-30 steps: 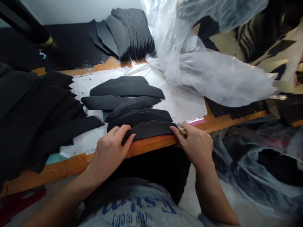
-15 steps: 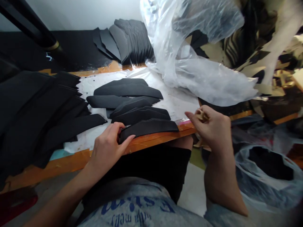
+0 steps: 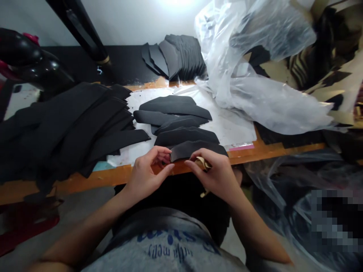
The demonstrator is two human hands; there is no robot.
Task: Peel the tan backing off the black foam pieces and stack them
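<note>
Along the table's front edge lies a flat, curved black piece [image 3: 184, 149], its left end between the thumb and curled fingers of my left hand [image 3: 149, 170]. My right hand [image 3: 214, 172] is closed around crumpled tan strips [image 3: 202, 163], one of which dangles below the palm. Its thumb and index finger are pinched together close to the lower edge of that same black piece; whether they grip the edge is hard to tell. Just behind, similar black pieces [image 3: 184, 136] overlap in a loose row on white paper [image 3: 235, 130].
A spread pile of larger black pieces [image 3: 70, 117] covers the left side. Upright black pieces [image 3: 187, 56] stand stacked at the back. Clear plastic bags [image 3: 263, 96] lie at the right; beyond are tan and black scraps [image 3: 334, 81]. A black post [image 3: 82, 30] rises at the back left.
My right hand has come leftward from the table's right side to beside my left hand, still holding the tan strips. My left hand stays at the front piece's left end. The view has shifted left.
</note>
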